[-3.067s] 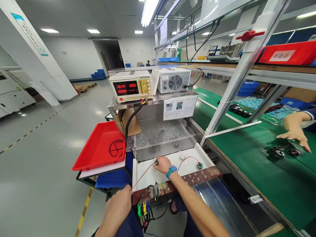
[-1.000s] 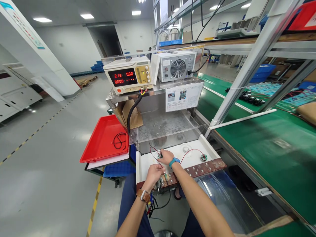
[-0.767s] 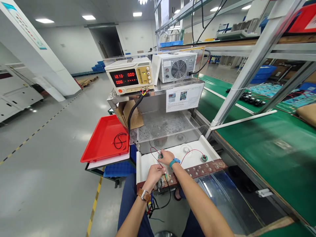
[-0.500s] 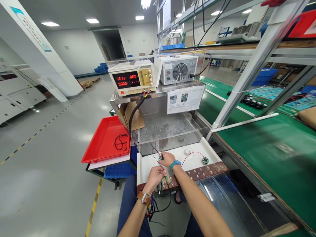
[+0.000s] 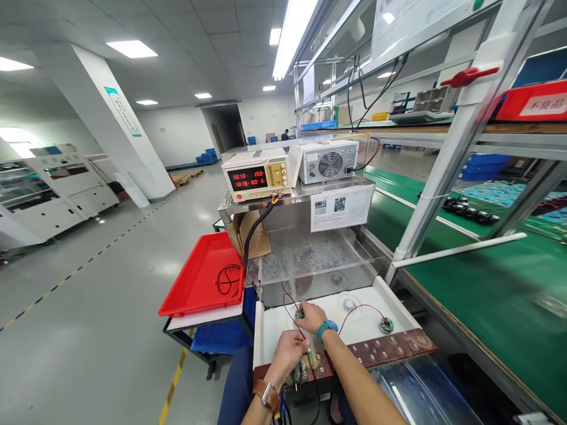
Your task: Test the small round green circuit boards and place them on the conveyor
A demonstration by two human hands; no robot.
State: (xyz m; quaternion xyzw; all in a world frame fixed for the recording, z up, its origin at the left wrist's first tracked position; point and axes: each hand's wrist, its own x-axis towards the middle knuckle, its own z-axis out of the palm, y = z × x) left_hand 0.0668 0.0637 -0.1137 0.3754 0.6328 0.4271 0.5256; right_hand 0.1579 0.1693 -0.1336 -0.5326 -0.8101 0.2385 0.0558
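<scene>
My left hand [image 5: 290, 352] is closed in a pinch on the end of a thin red and black wire [image 5: 291, 310], right by a green-sleeved clip [image 5: 310, 358] at the brown strip [image 5: 376, 352]. Just above it, my right hand [image 5: 312, 317] grips a small round green circuit board [image 5: 299, 313] at its edge; the fingers cover part of it. A second round circuit board [image 5: 387, 324] lies to the right in the white tray [image 5: 363, 316], with a red wire [image 5: 361, 307] curving from it toward my right wrist.
Behind the tray stands a power supply [image 5: 254, 175] with lit red digits, beside a grey fan-backed unit [image 5: 330, 162]. A red bin [image 5: 195, 277] holding a black cable is at left. A metal post [image 5: 434, 183] rises by the green bench [image 5: 478, 277] at right.
The power supply's current reading has gone from 0.00 to 1.50, and its lower digits now show values. The view has tilted upward; both hands keep nearly the same pose.
</scene>
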